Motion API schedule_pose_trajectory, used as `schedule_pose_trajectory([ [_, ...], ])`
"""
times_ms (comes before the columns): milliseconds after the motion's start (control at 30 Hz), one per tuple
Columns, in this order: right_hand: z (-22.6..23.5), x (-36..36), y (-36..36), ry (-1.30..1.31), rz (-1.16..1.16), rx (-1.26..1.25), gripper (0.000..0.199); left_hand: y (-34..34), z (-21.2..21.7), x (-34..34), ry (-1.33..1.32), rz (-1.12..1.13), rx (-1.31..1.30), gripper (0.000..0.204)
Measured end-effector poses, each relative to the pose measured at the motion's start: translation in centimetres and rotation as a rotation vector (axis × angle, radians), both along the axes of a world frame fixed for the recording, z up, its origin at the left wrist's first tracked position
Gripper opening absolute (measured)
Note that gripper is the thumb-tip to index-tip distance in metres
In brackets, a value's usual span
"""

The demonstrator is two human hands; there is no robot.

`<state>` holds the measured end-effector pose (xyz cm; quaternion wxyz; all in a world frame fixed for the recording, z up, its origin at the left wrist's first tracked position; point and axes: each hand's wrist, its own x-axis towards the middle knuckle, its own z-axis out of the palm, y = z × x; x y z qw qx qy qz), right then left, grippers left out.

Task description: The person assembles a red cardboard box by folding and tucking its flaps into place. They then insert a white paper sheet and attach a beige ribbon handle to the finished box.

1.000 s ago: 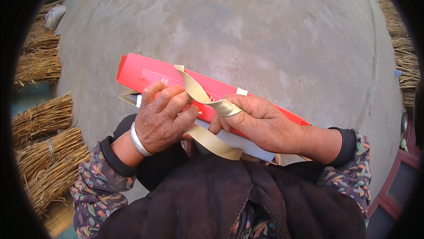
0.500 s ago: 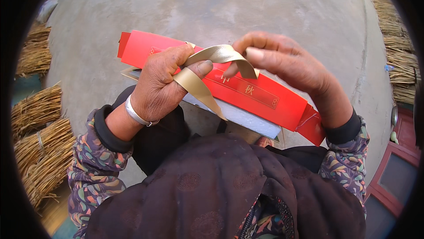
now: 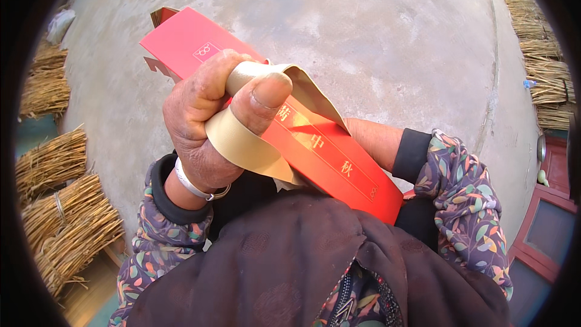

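Note:
My left hand [image 3: 209, 121] is closed around a gold ribbon handle [image 3: 242, 139], its thumb pressed over the top of the band. The ribbon loops down to a long red cardboard box [image 3: 327, 157] with gold printing, which hangs tilted, its far left end raised and its near right end by my lap. Loose flaps [image 3: 162, 17] stick out at the far end of the box. My right hand [image 3: 366, 140] reaches behind or under the box from the right; its fingers are hidden there.
Bundles of dry stalks [image 3: 72, 224] lie at the left, with more stalk bundles [image 3: 538, 55] along the right. A concrete floor [image 3: 363, 18] spreads ahead. At the lower right is a red-framed panel [image 3: 544, 230], and a white bag [image 3: 60, 24] sits far left.
The box has been raised closer and tilted more steeply, with the left hand higher on the ribbon. My right hand has gone from above the ribbon to behind the box.

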<state>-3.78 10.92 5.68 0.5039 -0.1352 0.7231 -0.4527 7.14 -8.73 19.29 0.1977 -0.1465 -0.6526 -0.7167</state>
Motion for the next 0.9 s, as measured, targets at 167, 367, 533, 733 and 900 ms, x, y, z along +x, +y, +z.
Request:
schedule_pose_trajectory([
  [167,2.3,1.8,-1.8,-0.175,-0.133,-0.181,0.064,0.5,0.3,0.6,0.047,0.190,-0.180,0.025],
  [367,4.9,4.9,0.8,-0.652,-0.210,-0.598,0.061,1.9,1.7,-0.7,0.125,0.111,-0.567,0.031],
  [533,3.0,3.8,-0.8,-0.691,-0.437,-0.400,0.062,0.1,4.9,-0.5,0.237,-0.245,-0.809,0.027],
  [733,5.0,3.2,0.1,-0.365,-0.205,-0.244,0.065,0.5,6.3,1.9,0.198,-0.377,-0.878,0.029],
  [900,7.8,1.5,-1.7,0.408,-0.039,-0.035,0.079,-0.9,9.5,3.9,0.289,-0.388,-1.102,0.022],
])
